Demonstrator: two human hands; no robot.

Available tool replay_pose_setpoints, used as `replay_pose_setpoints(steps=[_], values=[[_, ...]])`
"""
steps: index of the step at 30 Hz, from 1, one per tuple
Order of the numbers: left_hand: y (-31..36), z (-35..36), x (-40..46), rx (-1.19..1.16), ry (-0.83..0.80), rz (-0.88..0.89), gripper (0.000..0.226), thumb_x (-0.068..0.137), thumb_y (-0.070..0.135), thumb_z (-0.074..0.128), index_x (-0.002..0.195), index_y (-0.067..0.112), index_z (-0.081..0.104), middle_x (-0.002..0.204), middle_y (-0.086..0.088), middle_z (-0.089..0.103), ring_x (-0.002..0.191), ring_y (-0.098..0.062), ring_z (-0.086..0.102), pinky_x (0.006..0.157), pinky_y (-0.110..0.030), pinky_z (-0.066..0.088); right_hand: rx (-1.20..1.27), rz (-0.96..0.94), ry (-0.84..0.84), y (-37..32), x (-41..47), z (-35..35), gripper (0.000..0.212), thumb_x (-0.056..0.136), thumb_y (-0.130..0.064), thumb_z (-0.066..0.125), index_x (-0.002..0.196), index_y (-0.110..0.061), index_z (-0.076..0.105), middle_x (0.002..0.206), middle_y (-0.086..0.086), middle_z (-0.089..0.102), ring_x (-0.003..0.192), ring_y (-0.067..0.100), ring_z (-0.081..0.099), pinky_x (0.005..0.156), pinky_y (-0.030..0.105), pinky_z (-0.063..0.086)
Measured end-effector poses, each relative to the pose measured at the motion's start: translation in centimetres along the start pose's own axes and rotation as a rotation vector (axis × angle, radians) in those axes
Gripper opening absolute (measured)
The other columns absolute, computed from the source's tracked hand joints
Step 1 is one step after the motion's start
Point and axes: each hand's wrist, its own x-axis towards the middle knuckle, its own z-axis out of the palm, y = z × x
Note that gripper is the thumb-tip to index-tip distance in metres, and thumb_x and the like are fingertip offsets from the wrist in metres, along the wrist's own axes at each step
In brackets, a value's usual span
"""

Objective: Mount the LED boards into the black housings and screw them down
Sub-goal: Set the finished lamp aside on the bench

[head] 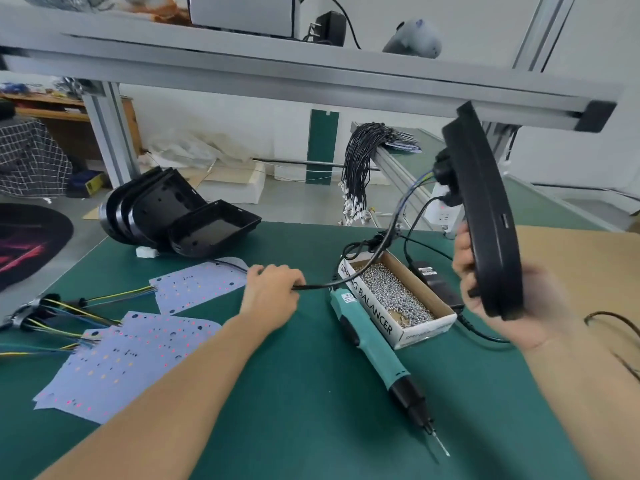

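My right hand (pixel 498 299) is clamped on one black housing (pixel 485 216), lifted edge-on well above the tabletop (pixel 277 427), so I cannot see whether a board sits inside it. Its cable (pixel 384 251) arcs down to my left hand (pixel 273 292), whose fingers are curled round the cord just above the green mat.

I judge this unit to be either finished or being moved aside, with most of the job still ahead. At the far left edge of the tabletop a nested stack of empty housings (pixel 156 206) waits; I count about four shells there, with another (pixel 214 230) lying open in front of them. The loose LED boards (pixel 138 358) lie in an overlapping pile at the left, at least four, though the overlap stops an exact count.

One electric screwdriver (pixel 374 351) lies idle between my arms, touching one cardboard box of screws (pixel 394 299). One bundle of spare leads (pixel 360 168) hangs from the far bench.
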Motion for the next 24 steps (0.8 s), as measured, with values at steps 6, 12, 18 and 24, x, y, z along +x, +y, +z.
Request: replay_pose_setpoints(steps=[6,12,18,24], values=[[-4.9,-1.5,-0.1,0.333,-0.009,-0.118,0.023,0.099,0.026,0.041,0.102,0.031,0.063,0.106,0.006,0.061,0.105,-0.016,0.053,0.108,-0.042,0.014,-0.26,-0.068,0.512,-1.0,0.8,-3.5,0.02,0.079,-0.017,0.062,0.088,-0.019,0.08,0.103,-0.001,0.074,0.092,0.014,0.071,0.071,0.03,0.059],[-2.4,-5.6,-0.9,-0.028,0.162,0.133,0.021,0.097,0.022,0.053,0.107,0.023,0.071,0.079,0.005,0.053,0.074,-0.02,0.05,0.084,-0.032,0.03,-0.665,-0.112,0.713,1.6,1.4,-3.7,0.018,0.089,-0.006,0.062,0.105,-0.011,0.067,0.087,-0.005,0.072,0.074,0.01,0.065,0.07,0.027,0.05],[4.0,-10.7,-0.7,-0.7,0.107,0.221,0.023,0.086,0.005,0.066,0.092,0.026,0.075,0.078,-0.004,0.065,0.072,-0.015,0.057,0.072,-0.023,0.044,-0.968,-0.146,0.669,3.5,2.3,-1.3,0.018,0.088,-0.005,0.058,0.097,-0.021,0.061,0.094,-0.002,0.068,0.083,0.018,0.062,0.075,0.03,0.048],[11.8,-10.8,1.8,-1.203,0.095,-0.061,0.034,0.078,-0.008,0.061,0.068,0.022,0.073,0.059,0.011,0.067,0.057,0.002,0.056,0.061,-0.008,0.041,-0.912,-0.109,0.682,3.9,1.8,-0.1,0.02,0.092,-0.023,0.058,0.09,-0.003,0.058,0.077,0.009,0.059,0.069,0.025,0.045,0.062,0.028,0.038]])
